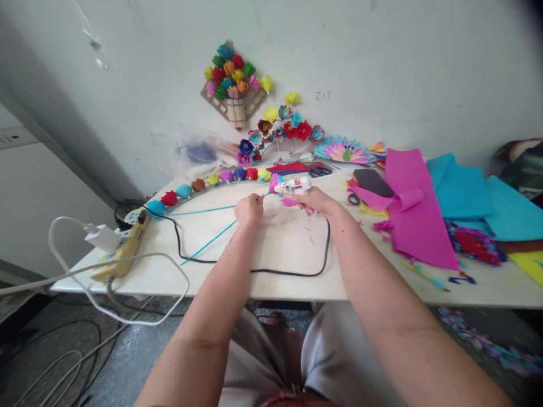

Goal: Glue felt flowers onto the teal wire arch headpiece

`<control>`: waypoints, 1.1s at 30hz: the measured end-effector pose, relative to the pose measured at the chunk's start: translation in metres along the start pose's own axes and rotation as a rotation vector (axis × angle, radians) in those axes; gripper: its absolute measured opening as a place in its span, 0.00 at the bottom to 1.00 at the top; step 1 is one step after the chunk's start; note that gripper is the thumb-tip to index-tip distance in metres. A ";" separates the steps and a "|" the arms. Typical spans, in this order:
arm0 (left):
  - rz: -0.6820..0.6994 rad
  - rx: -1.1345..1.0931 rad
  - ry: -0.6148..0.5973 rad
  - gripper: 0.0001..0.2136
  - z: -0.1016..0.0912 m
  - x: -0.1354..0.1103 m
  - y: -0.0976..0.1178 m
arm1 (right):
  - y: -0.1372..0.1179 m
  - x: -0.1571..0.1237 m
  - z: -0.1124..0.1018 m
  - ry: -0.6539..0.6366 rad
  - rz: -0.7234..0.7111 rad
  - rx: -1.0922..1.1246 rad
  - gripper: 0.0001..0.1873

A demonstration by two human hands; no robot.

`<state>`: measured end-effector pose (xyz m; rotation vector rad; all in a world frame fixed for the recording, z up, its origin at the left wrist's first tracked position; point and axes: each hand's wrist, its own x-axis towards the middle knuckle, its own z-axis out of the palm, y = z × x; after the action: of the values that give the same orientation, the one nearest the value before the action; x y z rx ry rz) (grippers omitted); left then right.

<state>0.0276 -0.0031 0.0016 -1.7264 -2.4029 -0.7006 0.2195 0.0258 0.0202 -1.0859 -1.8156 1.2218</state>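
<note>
My left hand (pixel 249 210) is closed around a thin blue wrapped stem (pixel 203 211), whose lengths run out to the left across the table. At the stem's right end sits a magenta paper flower (pixel 274 182). My right hand (pixel 313 201) grips a white glue gun (pixel 293 184) with its nozzle end against or very near that flower; the exact contact is hidden. Below the gun shows a loose pink paper petal (pixel 289 202). Several coloured paper flowers, among them a yellow one (pixel 263 174) and a red one (pixel 169 198), form a curved row on the stem.
A black cord (pixel 292 273) loops over the table between my arms. On the left lies a yellow power strip (pixel 123 249) with a white charger (pixel 103 238). Magenta paper (pixel 418 226), blue paper (pixel 460 183), a dark phone (pixel 373 182) and scissors (pixel 320 171) lie farther off.
</note>
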 end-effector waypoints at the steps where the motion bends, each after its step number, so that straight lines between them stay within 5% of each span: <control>1: 0.005 0.000 0.003 0.20 0.000 0.000 0.000 | 0.000 0.000 0.000 0.001 0.003 -0.003 0.17; 17: -0.004 0.006 -0.022 0.20 -0.003 -0.001 0.001 | 0.002 0.001 0.000 0.044 0.007 -0.007 0.18; 25: -0.003 0.017 0.003 0.19 -0.003 -0.001 0.002 | 0.005 0.002 -0.023 0.366 0.011 0.020 0.16; 29: -0.008 0.019 0.001 0.19 -0.005 -0.002 0.003 | 0.013 0.005 -0.035 0.519 0.126 -0.238 0.19; 33: -0.013 0.015 0.011 0.19 -0.007 -0.002 0.003 | 0.017 0.005 -0.039 0.478 0.189 -0.695 0.20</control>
<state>0.0303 -0.0070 0.0081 -1.6976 -2.4082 -0.6902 0.2558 0.0479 0.0174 -1.7813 -1.8008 0.3366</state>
